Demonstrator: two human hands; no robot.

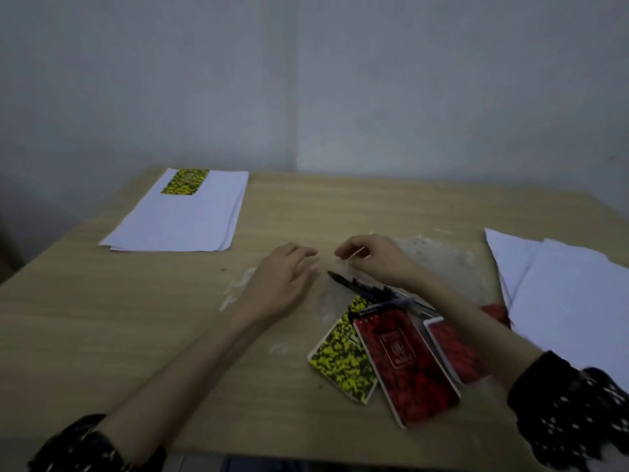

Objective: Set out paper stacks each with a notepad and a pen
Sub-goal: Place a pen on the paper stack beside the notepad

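Observation:
A white paper stack (177,219) lies at the far left of the table with a yellow-and-black notepad (185,182) on its far end. Near the front lie a second yellow notepad (343,356) and two red notepads (405,366) (456,352), fanned and overlapping. Several black pens (367,289) lie bundled just beyond them, in what looks like a clear wrapper (328,296). My left hand (286,281) rests by the pens' tips with its fingers apart. My right hand (371,257) pinches something thin and pale above the bundle, apparently the wrapper's end.
Loose white sheets (561,294) lie spread at the table's right edge, over a bit of another red cover (497,313). The wooden table (102,318) has pale scuffed patches near the middle. A grey wall stands close behind the table.

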